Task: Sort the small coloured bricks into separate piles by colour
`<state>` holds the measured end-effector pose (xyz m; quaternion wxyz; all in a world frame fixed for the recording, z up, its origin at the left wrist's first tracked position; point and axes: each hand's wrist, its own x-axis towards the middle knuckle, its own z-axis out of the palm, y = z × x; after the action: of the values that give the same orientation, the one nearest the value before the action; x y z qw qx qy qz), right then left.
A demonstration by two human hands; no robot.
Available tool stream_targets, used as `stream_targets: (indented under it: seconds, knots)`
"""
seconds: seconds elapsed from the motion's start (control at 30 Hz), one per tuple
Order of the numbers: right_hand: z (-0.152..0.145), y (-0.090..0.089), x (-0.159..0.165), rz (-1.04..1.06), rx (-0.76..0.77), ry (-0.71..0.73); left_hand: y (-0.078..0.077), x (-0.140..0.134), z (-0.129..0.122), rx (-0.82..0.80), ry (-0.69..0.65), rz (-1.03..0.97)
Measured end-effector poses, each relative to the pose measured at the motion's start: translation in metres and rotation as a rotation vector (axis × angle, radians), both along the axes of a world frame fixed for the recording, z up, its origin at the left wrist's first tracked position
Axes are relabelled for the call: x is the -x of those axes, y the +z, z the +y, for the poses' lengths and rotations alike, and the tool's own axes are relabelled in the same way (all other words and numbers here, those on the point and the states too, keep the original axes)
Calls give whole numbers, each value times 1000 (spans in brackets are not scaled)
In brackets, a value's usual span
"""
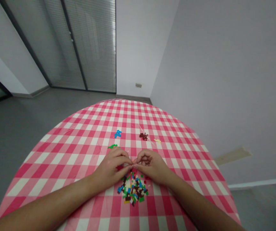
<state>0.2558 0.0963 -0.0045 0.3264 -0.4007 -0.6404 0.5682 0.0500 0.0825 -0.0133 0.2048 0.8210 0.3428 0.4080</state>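
Note:
My left hand [115, 165] and my right hand [153, 165] meet at the fingertips over the table. Thumb and forefinger of each are pinched together on a tiny orange building brick [133, 161], mostly covered by the fingers. Just below the hands lies a loose pile of small building bricks [135, 191] in green, blue, brown, white, yellow and red. Partly behind my left hand is a small group of green bricks [113, 146].
Farther back on the round table with its checked cloth [80, 134] lie blue bricks [118, 133], dark brown bricks [143, 136] and a few pale yellow bricks [157, 140]. A wall [224, 80] rises on the right; a glass partition [89, 48] stands behind.

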Motion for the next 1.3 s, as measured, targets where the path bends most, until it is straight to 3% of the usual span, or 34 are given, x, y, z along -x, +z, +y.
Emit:
stream_targets:
  seconds: [0.57, 0.83, 1.0, 1.3]
  knots:
    - [1, 0, 0, -6, -25, 16, 2, -1, 0, -15, -6, 35]
    - [2, 0, -1, -189, -290, -35, -2, 0, 3, 234, 6, -38]
    - [1, 4, -1, -223, -486, -18, -3, 0, 4, 291, -3, -105]
    - [0, 7, -2, -261, -571, 27, 0, -1, 3, 312, 4, -135]
